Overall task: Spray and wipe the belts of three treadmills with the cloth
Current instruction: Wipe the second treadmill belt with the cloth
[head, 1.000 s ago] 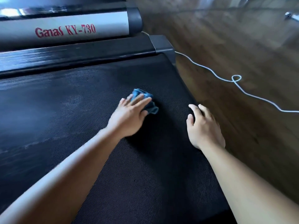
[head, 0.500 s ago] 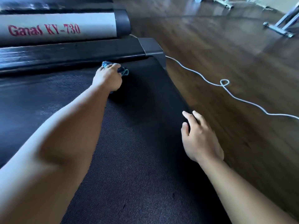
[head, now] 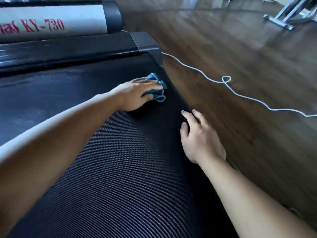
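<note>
Hands work a black ribbed treadmill belt (head: 128,169). The left hand (head: 135,95) presses a bunched blue cloth (head: 158,88) flat against the belt near its right edge, fingers stretched almost straight over the fabric, just short of the machine's front end. The right hand (head: 199,140) rests on the belt's right edge, fingers loosely spread and holding nothing. Red lettering on the pale motor cover (head: 68,19) reads "KY-730", the word before it cut off by the frame. A white cable (head: 226,79) loops across the wooden floor (head: 240,48).
</note>
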Demonstrator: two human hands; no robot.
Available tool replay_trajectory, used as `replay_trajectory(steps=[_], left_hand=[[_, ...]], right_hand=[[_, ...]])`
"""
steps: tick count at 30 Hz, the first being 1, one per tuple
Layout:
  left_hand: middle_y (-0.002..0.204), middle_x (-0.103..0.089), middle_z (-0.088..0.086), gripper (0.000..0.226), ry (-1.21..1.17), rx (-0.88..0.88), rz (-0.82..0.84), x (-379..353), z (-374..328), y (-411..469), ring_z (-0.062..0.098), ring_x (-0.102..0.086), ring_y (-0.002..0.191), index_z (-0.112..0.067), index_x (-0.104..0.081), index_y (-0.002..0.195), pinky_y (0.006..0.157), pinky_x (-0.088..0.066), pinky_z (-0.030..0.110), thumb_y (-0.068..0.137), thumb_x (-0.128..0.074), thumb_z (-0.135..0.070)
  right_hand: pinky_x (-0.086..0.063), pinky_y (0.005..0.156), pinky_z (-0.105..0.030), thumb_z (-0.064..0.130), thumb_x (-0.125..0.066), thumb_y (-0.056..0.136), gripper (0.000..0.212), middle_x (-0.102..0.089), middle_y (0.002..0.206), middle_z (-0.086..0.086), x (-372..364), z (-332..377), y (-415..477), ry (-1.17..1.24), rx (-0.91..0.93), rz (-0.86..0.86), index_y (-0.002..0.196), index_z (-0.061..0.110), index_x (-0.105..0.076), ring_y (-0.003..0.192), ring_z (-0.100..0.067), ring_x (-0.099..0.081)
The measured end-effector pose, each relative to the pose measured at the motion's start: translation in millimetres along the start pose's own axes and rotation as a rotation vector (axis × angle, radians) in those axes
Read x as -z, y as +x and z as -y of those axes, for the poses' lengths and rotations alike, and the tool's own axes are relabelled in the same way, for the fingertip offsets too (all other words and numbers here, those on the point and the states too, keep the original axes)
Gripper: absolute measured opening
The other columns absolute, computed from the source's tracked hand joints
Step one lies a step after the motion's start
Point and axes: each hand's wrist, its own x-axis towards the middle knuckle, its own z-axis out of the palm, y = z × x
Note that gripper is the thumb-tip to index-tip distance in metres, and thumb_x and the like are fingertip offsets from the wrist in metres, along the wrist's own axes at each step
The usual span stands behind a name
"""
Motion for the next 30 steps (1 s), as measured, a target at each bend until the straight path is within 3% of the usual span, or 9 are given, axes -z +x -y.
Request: replay_trajectory(steps=[3,7,11,14,17,21,25,30], left_hand=[[0.153,-0.044,-0.001,0.045,0.014,-0.012,-0.032,8.6,15.6,-28.1,0.015,-0.034,0.145,-0.023,-0.053,0.143,0.122,-0.021,0.033,0.099,-0.06,-0.023],[0.146,-0.053,0.008,0.043,0.058,0.174,-0.156,23.9,53.6,-24.2,0.024,-0.044,0.138,-0.015,-0.056,0.139,0.117,-0.022,0.025,0.096,-0.061,-0.014],[0.148,-0.05,0.004,0.044,0.075,0.395,-0.195,18.9,69.3,18.0,0.027,-0.044,0.137,-0.032,-0.05,0.141,0.115,-0.034,0.037,0.097,-0.054,-0.033],[0.15,-0.046,0.002,0.046,0.085,0.462,-0.171,13.5,61.0,52.6,0.029,-0.042,0.137,-0.038,-0.044,0.143,0.112,-0.037,0.043,0.096,-0.047,-0.042],[0.152,-0.044,-0.002,0.047,0.058,0.383,-0.113,4.5,41.0,77.6,0.026,-0.037,0.141,-0.04,-0.043,0.142,0.114,-0.034,0.044,0.096,-0.044,-0.043],[0.15,-0.046,-0.014,0.043,0.03,0.15,-0.036,-13.5,-9.0,81.3,0.016,-0.035,0.143,-0.043,-0.049,0.138,0.116,-0.032,0.041,0.095,-0.044,-0.042],[0.151,-0.045,-0.013,0.042,-0.013,-0.016,-0.044,-26.6,-42.4,56.7,0.013,-0.031,0.146,-0.036,-0.051,0.141,0.12,-0.025,0.035,0.1,-0.049,-0.032],[0.156,-0.039,-0.011,0.044,-0.05,-0.03,-0.034,-32.9,-51.4,30.6,0.013,-0.025,0.149,-0.037,-0.047,0.145,0.123,-0.02,0.035,0.101,-0.05,-0.031]], right_hand=[[-0.035,0.108,-0.037,0.039,-0.033,0.102,0.044,-0.026,0.158,0.009,2.6,0.7,-0.7,0.012,-0.019,0.011,0.145,0.042,-0.036,0.137,-0.02,-0.038],[-0.035,0.107,-0.037,0.04,-0.032,0.102,0.044,-0.024,0.159,0.01,1.4,5.4,-0.8,0.01,-0.019,0.021,0.146,0.043,-0.034,0.136,-0.02,-0.038],[-0.034,0.109,-0.037,0.039,-0.033,0.102,0.044,-0.026,0.159,0.008,0.2,1.5,0.3,-0.003,-0.006,-0.001,0.146,0.042,-0.035,0.138,-0.019,-0.036],[-0.035,0.11,-0.042,0.038,-0.033,0.101,0.044,-0.029,0.158,0.004,-1.6,-0.5,0.5,-0.015,0.027,-0.022,0.145,0.039,-0.037,0.138,-0.02,-0.037],[-0.037,0.11,-0.044,0.037,-0.034,0.102,0.043,-0.029,0.158,0.003,-3.3,-1.0,-0.6,-0.017,0.041,-0.028,0.145,0.038,-0.037,0.138,-0.02,-0.037],[-0.034,0.111,-0.044,0.037,-0.033,0.102,0.044,-0.029,0.158,0.003,-2.8,-3.1,3.1,-0.01,0.042,-0.008,0.145,0.039,-0.036,0.141,-0.019,-0.033],[-0.032,0.111,-0.045,0.037,-0.033,0.102,0.044,-0.027,0.159,0.003,0.2,-1.9,4.3,0.007,0.015,0.025,0.145,0.039,-0.036,0.14,-0.021,-0.033],[-0.031,0.112,-0.044,0.036,-0.035,0.101,0.043,-0.027,0.159,0.003,3.0,0.4,4.9,0.037,-0.003,0.038,0.144,0.039,-0.039,0.14,-0.022,-0.033]])
